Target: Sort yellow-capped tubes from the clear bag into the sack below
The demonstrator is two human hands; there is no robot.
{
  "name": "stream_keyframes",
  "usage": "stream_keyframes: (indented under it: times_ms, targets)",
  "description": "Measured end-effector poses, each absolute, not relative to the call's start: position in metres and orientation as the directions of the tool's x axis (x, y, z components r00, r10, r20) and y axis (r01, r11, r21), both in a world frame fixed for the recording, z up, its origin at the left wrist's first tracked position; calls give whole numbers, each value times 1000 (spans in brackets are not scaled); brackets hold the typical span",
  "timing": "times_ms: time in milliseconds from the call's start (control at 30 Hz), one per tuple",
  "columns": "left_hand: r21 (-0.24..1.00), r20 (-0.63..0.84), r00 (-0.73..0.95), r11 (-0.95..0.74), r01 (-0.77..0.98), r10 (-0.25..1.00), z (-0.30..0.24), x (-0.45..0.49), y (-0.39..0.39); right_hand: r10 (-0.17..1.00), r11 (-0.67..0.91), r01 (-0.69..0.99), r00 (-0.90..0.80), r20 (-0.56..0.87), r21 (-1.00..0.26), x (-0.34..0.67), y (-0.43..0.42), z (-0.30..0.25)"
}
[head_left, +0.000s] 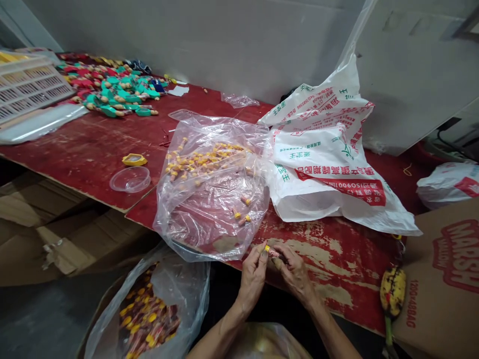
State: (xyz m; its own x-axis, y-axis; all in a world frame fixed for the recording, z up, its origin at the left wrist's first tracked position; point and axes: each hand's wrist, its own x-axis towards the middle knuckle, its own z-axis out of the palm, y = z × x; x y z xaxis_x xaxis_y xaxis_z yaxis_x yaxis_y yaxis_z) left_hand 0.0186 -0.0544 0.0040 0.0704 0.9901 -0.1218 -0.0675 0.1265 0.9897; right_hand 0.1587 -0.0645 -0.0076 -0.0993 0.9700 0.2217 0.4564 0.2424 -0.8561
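Observation:
At the table's front edge, my left hand (253, 271) pinches the yellow end of a small yellow-capped tube (272, 252) with a red-and-white patterned body. My right hand (294, 271) is closed around the tube's other end, and its curled fingers partly hide it. Just beyond my hands lies a clear plastic bag (209, 214) on the table. Many similar yellow-capped tubes (209, 158) are heaped in its far part, and a few loose ones (241, 214) lie nearer my hands.
Below the table edge, a plastic-lined container (198, 284) holds more yellow-capped pieces. A white printed sack (318, 169) lies right of the clear bag. A round clear lid (130, 179), green and red figures (119, 92), a white basket (33, 87), a banana-shaped item (392, 291) and a carton (441, 309) are around.

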Motion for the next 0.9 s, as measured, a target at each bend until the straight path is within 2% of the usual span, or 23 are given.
stream_keyframes:
  times_ms: [133,333,467,533,600,700,767,833,900]
  targets:
    - [994,-109,118,109,3,987,-1,21,-60,966,253,474,-74,248,-843,156,-70,-16]
    - [996,-41,163,26,88,986,-7,24,-60,974,175,489,42,223,-855,152,-80,-28]
    - [981,15,278,-68,181,960,-5,24,-50,989,141,473,-27,146,-870,162,-74,-24]
    - [959,73,298,-150,242,952,-4,20,-37,988,152,524,-57,143,-838,176,-64,-21]
    - [908,161,201,-225,354,966,-6,9,-17,980,156,672,-15,198,-724,197,-53,-22]
    - [739,290,51,-257,623,956,-14,-20,24,934,56,905,102,342,-421,237,-42,-30]
    - [573,310,123,-288,767,943,-19,-43,53,908,-29,959,142,393,-280,261,-37,-36]
    - [440,271,258,-358,824,927,-24,-62,75,902,-80,981,146,406,-174,279,-29,-38]
    - [398,230,349,-415,818,908,-28,-72,90,909,-108,992,124,398,-64,293,-12,-33]
